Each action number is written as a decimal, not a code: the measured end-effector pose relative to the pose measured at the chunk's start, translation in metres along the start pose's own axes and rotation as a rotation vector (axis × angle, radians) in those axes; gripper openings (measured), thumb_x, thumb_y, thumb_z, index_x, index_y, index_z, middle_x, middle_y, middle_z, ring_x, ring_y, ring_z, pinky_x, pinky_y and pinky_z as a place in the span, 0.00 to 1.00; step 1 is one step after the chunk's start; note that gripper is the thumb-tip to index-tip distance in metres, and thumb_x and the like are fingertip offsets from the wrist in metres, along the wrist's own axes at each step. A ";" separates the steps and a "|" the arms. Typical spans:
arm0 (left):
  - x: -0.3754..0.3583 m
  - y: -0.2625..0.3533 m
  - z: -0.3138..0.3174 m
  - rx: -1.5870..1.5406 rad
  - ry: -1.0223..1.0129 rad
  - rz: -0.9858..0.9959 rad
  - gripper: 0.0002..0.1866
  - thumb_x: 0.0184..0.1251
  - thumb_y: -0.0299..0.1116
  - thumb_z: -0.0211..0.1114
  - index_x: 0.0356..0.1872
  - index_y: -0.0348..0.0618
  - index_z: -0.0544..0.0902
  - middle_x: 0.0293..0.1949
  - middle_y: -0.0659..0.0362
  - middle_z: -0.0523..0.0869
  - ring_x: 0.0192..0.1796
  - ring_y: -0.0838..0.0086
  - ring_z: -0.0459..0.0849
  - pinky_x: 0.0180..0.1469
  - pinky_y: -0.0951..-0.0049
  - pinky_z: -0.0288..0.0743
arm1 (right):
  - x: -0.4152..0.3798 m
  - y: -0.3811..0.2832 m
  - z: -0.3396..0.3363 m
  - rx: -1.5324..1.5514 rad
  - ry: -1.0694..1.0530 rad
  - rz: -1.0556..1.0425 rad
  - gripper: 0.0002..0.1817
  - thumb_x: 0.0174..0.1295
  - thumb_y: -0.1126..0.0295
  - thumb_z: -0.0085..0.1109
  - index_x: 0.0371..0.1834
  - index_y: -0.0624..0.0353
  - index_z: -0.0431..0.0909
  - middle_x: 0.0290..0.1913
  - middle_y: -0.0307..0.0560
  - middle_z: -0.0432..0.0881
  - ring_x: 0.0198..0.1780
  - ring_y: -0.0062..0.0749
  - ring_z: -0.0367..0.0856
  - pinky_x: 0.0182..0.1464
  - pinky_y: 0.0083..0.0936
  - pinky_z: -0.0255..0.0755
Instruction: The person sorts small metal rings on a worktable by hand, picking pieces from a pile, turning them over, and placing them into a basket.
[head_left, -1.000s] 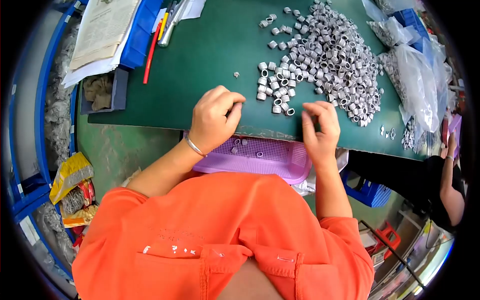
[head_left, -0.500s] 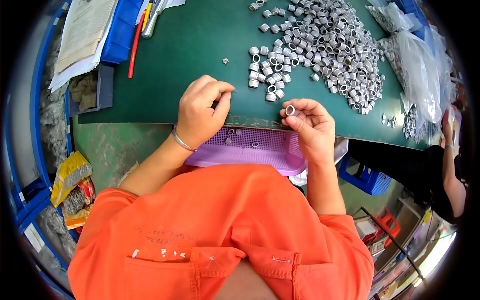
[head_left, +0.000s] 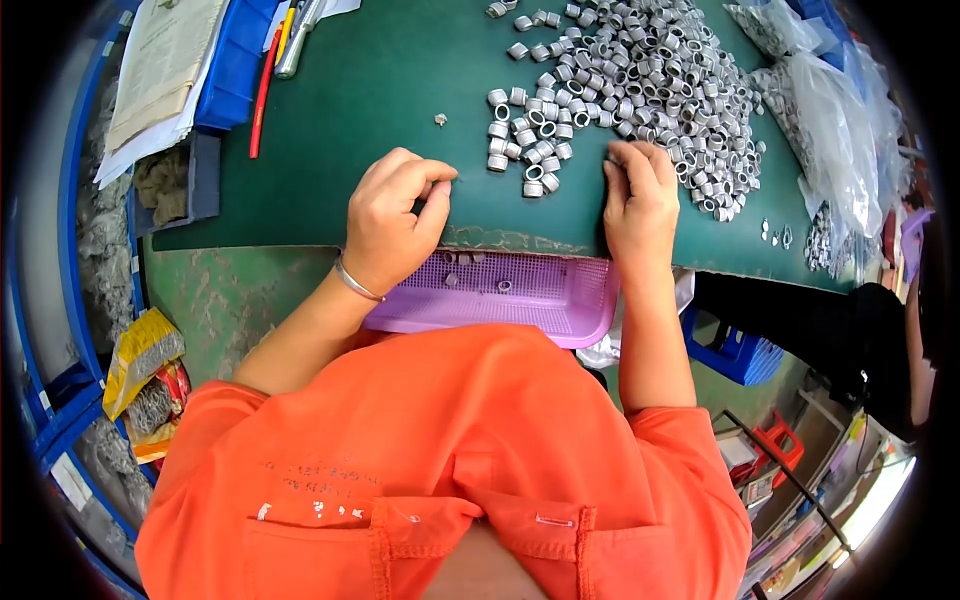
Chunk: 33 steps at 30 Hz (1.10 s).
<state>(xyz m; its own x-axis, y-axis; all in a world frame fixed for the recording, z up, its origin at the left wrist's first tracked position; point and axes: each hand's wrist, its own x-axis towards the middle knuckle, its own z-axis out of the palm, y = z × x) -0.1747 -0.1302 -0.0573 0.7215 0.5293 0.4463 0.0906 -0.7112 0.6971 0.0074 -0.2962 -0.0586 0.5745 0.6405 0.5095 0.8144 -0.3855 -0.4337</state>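
My left hand (head_left: pixel 396 215) is closed above the table's near edge, thumb and forefinger brought together; whatever is in the pinch is too small or hidden to make out. My right hand (head_left: pixel 645 205) is at the near-left edge of a big heap of short grey metal rings (head_left: pixel 675 95), fingers curled down toward the tabletop. Its fingertips cover what they touch, and no ring shows in them. Several loose rings (head_left: pixel 530 135) lie between the two hands. Below the table edge is a purple basket (head_left: pixel 545 312) with several small rings inside.
On the green table (head_left: pixel 350 90) lie a red pencil (head_left: pixel 262 105), a small metallic bit (head_left: pixel 440 120) and, at right, plastic bags (head_left: pixel 835 140) of parts. Blue bin (head_left: pixel 232 75) and papers (head_left: pixel 165 80) are at left. A person in dark clothing (head_left: pixel 800 325) is at right.
My right hand has moved up and away from me to the heap's edge. The metal ring it held is out of sight. My left hand keeps its pinch, almost still.
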 end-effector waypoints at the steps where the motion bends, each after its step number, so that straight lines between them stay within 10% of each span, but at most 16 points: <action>1: 0.000 0.000 -0.001 -0.003 0.004 -0.010 0.06 0.53 0.17 0.65 0.31 0.38 0.82 0.24 0.61 0.75 0.22 0.77 0.70 0.23 0.78 0.64 | 0.000 0.002 0.002 0.021 -0.042 0.010 0.13 0.51 0.85 0.60 0.41 0.65 0.79 0.38 0.49 0.79 0.40 0.39 0.78 0.43 0.28 0.72; 5: 0.001 0.002 -0.002 0.011 -0.005 -0.007 0.06 0.52 0.17 0.65 0.31 0.38 0.82 0.24 0.60 0.75 0.22 0.77 0.71 0.24 0.78 0.65 | -0.011 -0.011 -0.007 0.912 -0.122 0.537 0.14 0.57 0.86 0.58 0.46 0.67 0.76 0.39 0.43 0.82 0.37 0.22 0.79 0.42 0.17 0.74; 14: 0.001 0.001 -0.001 0.004 -0.013 0.001 0.06 0.52 0.16 0.64 0.31 0.38 0.82 0.24 0.60 0.75 0.22 0.77 0.71 0.24 0.78 0.65 | -0.026 -0.018 -0.024 1.603 -0.246 0.664 0.13 0.60 0.84 0.57 0.48 0.70 0.75 0.45 0.58 0.82 0.43 0.31 0.83 0.45 0.26 0.80; 18: 0.000 0.000 -0.001 0.001 -0.006 0.006 0.06 0.53 0.17 0.64 0.31 0.38 0.82 0.24 0.60 0.74 0.22 0.77 0.70 0.23 0.78 0.64 | -0.025 -0.022 -0.032 1.621 -0.305 0.677 0.09 0.59 0.86 0.55 0.43 0.70 0.77 0.45 0.56 0.82 0.43 0.31 0.82 0.46 0.25 0.79; 21: 0.001 0.000 -0.001 -0.006 -0.009 -0.004 0.06 0.53 0.17 0.64 0.31 0.38 0.82 0.24 0.60 0.74 0.22 0.77 0.70 0.23 0.78 0.64 | -0.021 -0.028 -0.034 0.945 -0.525 0.208 0.13 0.52 0.91 0.52 0.34 0.64 0.81 0.45 0.49 0.83 0.44 0.31 0.80 0.43 0.23 0.73; 26: 0.001 0.000 -0.001 -0.007 -0.006 0.006 0.06 0.53 0.16 0.64 0.31 0.38 0.82 0.24 0.60 0.75 0.22 0.78 0.72 0.23 0.79 0.65 | -0.015 -0.050 0.000 0.346 -0.251 -0.002 0.13 0.50 0.81 0.64 0.40 0.59 0.80 0.37 0.46 0.75 0.38 0.41 0.75 0.40 0.29 0.71; 33: 0.000 0.000 -0.001 -0.031 -0.005 -0.017 0.07 0.52 0.16 0.64 0.32 0.38 0.82 0.25 0.60 0.76 0.23 0.78 0.73 0.24 0.79 0.66 | -0.017 -0.045 0.003 0.326 -0.195 0.039 0.12 0.48 0.80 0.68 0.36 0.62 0.77 0.36 0.45 0.78 0.34 0.34 0.78 0.37 0.25 0.73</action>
<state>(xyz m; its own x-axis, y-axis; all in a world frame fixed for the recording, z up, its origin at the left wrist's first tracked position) -0.1757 -0.1294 -0.0568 0.7237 0.5389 0.4310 0.0818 -0.6872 0.7218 -0.0394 -0.2876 -0.0503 0.5530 0.7559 0.3505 0.7053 -0.2006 -0.6799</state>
